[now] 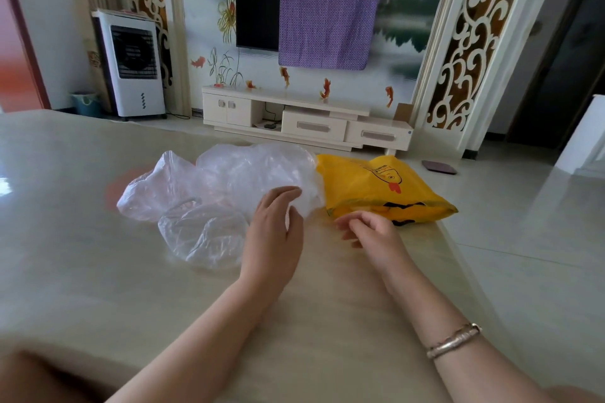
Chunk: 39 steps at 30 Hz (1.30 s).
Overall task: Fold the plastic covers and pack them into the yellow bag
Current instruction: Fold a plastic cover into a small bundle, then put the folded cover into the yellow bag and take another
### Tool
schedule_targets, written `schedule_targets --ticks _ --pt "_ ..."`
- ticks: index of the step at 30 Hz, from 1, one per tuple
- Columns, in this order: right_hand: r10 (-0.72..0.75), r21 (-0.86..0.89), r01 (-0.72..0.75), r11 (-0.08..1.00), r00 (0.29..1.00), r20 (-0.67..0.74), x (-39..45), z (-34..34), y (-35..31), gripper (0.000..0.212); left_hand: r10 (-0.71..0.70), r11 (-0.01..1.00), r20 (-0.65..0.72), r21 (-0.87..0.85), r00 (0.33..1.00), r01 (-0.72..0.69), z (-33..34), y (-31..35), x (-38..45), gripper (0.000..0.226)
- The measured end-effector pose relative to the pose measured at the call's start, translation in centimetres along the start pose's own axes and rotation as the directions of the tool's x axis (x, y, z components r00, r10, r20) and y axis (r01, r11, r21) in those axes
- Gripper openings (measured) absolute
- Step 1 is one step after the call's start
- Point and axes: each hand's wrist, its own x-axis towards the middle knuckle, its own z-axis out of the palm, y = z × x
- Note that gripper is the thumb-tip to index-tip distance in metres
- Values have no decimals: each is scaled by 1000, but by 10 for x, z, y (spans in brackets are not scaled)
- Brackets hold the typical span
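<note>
crinkled clear plastic covers, a glossy yellow bag, a smooth shiny table.

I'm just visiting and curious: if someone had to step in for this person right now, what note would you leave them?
Left hand: fingers curled on the edge of the clear crinkled plastic covers; whether it truly grips is hard to tell.
Right hand: loosely curled, holding nothing, just in front of the flat yellow plastic bag with a chicken print.
Where things are: the covers lie loose and unfolded on the glossy beige table, touching the bag's left end; the bag lies flat to their right.
Done: nothing visibly folded or packed.
Left: fold each cover, then slide them into the bag.
</note>
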Motion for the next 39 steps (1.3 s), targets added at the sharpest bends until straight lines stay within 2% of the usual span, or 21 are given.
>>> schedule_targets --ticks 3,6,9,12,14,19,21,24,27,30,33,36,39 --pt "66 262 -71 962 997 28 3 -3 0 28 43 968 -38 -244 998 -51 9 23 2 31" --pt "100 452 -109 885 994 43 8 -10 0 16 -62 871 22 -487 998 65 24 44 10 31" --pt "96 625 -98 775 995 37 12 -19 -5 13 -170 804 122 -557 978 209 39 53 17 26" --pt "70 619 -65 783 997 16 16 -29 -4 21 -277 749 207 -565 938 346 53 42 17 13" --pt "72 560 -81 825 997 38 17 -33 0 22 -287 732 266 -559 920 390 58 30 15 8" --pt "106 326 -160 932 978 178 17 -32 7 17 -337 699 392 -504 856 507 55 22 14 27" --pt "100 244 -137 960 982 159 14 -29 7 15 -338 707 402 -488 851 512 54 21 13 19" --pt "86 175 -95 980 995 58 12 -27 11 16 -334 748 356 -464 873 475 47 20 10 13" --pt "121 317 -92 944 990 -72 13 -31 14 17 -392 672 319 -541 863 506 41 19 7 21" --pt "199 496 -65 866 955 -222 14 -40 9 21 -479 560 319 -607 818 564 36 20 8 13" --pt "247 536 -53 842 922 -297 15 -46 9 25 -501 589 335 -545 798 597 35 20 10 12" --pt "231 532 -30 846 920 -316 15 -48 7 24 -482 622 362 -499 797 603 34 24 11 18" --pt "152 573 -26 819 973 -173 12 -50 2 26 -497 473 445 -580 745 663 34 24 16 39"
